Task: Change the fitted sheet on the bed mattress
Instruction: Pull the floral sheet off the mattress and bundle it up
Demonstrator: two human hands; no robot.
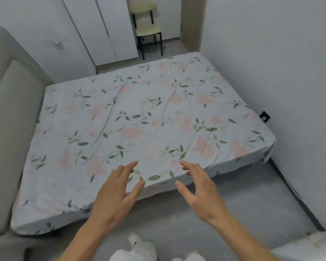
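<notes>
A floral fitted sheet (139,117) covers the mattress. At six o'clock, left hand (114,196) and right hand (201,193) hover wide, fingers spread, holding nothing. A chair (147,29) stands at twelve.

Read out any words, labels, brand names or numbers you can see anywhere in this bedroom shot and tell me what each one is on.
None can be read: the floral fitted sheet carries only flowers and leaves, and the chair, cupboard doors and walls show no writing. The small black wall fitting is too blurred to show any mark.
</notes>
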